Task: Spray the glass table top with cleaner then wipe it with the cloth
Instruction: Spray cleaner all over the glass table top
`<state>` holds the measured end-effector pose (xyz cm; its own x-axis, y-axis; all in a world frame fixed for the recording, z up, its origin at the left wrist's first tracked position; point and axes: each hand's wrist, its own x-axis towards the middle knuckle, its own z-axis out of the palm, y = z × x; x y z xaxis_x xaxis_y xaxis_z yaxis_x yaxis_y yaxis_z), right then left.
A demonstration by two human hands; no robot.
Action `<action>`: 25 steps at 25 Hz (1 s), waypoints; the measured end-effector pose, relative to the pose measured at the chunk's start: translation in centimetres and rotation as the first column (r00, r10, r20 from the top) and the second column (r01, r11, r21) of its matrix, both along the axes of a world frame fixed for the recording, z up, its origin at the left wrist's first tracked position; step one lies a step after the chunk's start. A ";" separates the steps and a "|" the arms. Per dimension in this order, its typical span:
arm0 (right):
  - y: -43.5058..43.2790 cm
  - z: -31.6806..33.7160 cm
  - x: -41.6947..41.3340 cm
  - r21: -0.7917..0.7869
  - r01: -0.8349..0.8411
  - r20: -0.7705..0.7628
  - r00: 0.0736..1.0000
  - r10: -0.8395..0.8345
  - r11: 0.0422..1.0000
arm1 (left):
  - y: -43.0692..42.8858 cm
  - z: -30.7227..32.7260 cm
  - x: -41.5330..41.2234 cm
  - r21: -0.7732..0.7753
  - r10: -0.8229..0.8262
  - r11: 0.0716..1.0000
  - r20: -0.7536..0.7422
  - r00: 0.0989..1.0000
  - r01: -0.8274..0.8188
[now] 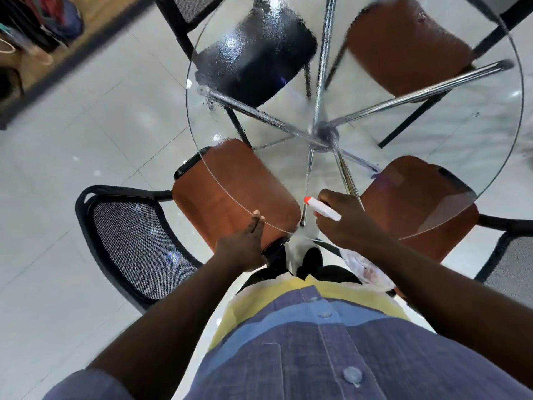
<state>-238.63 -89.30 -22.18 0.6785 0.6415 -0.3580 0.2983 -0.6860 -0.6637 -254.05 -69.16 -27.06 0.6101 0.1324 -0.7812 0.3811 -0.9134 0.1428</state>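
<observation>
Glass table top (476, 125), spray bottle (326, 210) in right hand (343, 223) above it

I wore a short-sleeved button shirt (331, 356), denim blue with a lighter blue band and yellow hem, over black trousers (334, 273), black shoe (313, 255).

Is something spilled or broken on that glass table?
Nothing broken: wet droplets bead the far-left part of the glass table top, rippling the black chair seat below; probably cleaner from the spray bottle in the right hand.
</observation>
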 end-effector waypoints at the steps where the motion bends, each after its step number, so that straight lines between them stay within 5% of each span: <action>1: -0.8 -0.1 0.1 -0.002 0.010 -0.008 1.000 -0.010 1.000 | -0.2 0.1 0.1 0.006 0.005 1.000 -0.017 1.000 -0.005; 7: -6.7 -1.9 0.4 0.008 0.097 -0.132 0.987 -0.095 0.995 | -0.8 -0.3 0.8 0.029 0.038 0.999 -0.071 0.997 -0.036; 18: -16.4 -3.4 -0.9 -0.026 0.222 -0.033 0.974 -0.223 0.975 | -6.8 0.5 1.3 0.099 0.076 0.991 0.116 0.990 -0.088; 25: -19.2 -3.0 0.0 0.047 0.442 -0.033 0.897 -0.441 0.896 | -7.7 0.1 2.5 0.096 0.032 0.995 0.051 0.998 -0.037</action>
